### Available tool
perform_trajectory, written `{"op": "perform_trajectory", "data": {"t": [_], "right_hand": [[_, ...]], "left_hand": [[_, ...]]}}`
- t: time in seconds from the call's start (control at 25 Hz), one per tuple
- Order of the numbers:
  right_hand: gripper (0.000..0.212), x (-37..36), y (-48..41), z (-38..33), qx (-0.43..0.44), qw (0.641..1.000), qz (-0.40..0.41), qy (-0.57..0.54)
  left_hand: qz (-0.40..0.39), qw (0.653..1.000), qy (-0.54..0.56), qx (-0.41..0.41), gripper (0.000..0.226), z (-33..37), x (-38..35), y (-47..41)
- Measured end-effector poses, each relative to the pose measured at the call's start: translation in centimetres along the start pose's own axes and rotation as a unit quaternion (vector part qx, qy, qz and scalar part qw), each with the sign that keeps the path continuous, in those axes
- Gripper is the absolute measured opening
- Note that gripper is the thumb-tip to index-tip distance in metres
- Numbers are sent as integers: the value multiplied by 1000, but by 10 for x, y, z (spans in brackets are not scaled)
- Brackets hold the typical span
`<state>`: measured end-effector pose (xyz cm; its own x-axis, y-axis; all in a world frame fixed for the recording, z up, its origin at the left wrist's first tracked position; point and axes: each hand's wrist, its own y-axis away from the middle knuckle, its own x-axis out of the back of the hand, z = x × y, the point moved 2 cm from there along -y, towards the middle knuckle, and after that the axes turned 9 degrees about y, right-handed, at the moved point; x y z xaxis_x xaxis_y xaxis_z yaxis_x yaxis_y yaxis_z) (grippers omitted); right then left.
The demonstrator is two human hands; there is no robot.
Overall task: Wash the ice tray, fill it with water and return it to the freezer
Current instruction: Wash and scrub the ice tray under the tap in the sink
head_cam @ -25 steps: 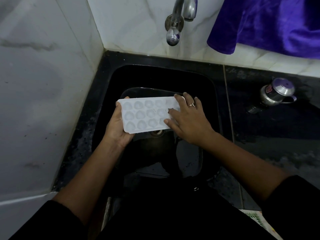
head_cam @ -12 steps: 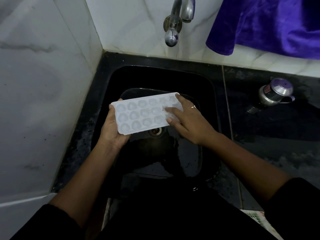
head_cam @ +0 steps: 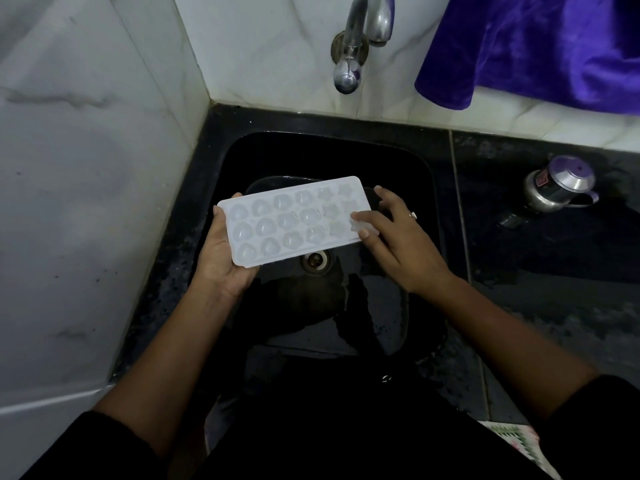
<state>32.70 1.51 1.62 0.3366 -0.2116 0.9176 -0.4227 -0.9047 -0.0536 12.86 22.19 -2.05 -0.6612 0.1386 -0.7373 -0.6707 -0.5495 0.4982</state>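
Note:
A white ice tray [head_cam: 294,220] with several rounded cells hangs over the black sink [head_cam: 408,161], tilted a little up to the right. My left hand [head_cam: 221,258] grips its left end from below, thumb on the far edge. My right hand [head_cam: 394,237] is at the tray's right end, and its index finger and thumb pinch a small pale piece, perhaps ice, at the near right corner. The steel tap [head_cam: 349,64] sticks out of the wall above the sink, and no water runs from it.
The drain [head_cam: 315,259] lies under the tray. White marble walls close in the left and back. A purple cloth [head_cam: 540,46] hangs at the upper right. On the dark wet counter to the right stands a steel mug [head_cam: 557,185].
The tray has shifted slightly left and its right end has risen. My right hand slid off the cells to the tray's right end and now pinches a small pale piece.

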Motion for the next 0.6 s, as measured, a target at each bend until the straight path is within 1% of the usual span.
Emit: {"op": "perform_trajectory", "data": {"t": [0.12, 0.2, 0.28, 0.32, 0.4, 0.44, 0.52, 0.56, 0.6], "right_hand": [[40, -2, -8, -2, -30, 999, -14, 36], [48, -6, -13, -6, -57, 997, -25, 35], [57, -9, -15, -8, -52, 997, -52, 22], [58, -9, -15, -6, -55, 996, -70, 6], [52, -4, -16, -2, -71, 993, -97, -6], [50, -2, -19, -2, -75, 992, -100, 20], [51, 1, -22, -5, -75, 986, -88, 117], [51, 0, -23, -7, -73, 983, -83, 147], [52, -1, -22, -10, -71, 983, -86, 148]], "left_hand": [[-12, 1000, -9, 8, 67, -2, -6, 6], [-2, 1000, 3, 0, 62, -6, -7, 7], [8, 1000, 0, -11, 65, -6, -5, 6], [7, 1000, -2, -12, 65, -5, -4, 6], [12, 1000, -5, -11, 61, -5, -6, 9], [13, 1000, -9, -16, 58, -6, -9, 11], [-1, 1000, -17, -23, 59, -12, -17, 17], [-4, 1000, -16, -27, 59, -14, -18, 17], [-1, 1000, -11, -29, 57, -15, -19, 17]]}}
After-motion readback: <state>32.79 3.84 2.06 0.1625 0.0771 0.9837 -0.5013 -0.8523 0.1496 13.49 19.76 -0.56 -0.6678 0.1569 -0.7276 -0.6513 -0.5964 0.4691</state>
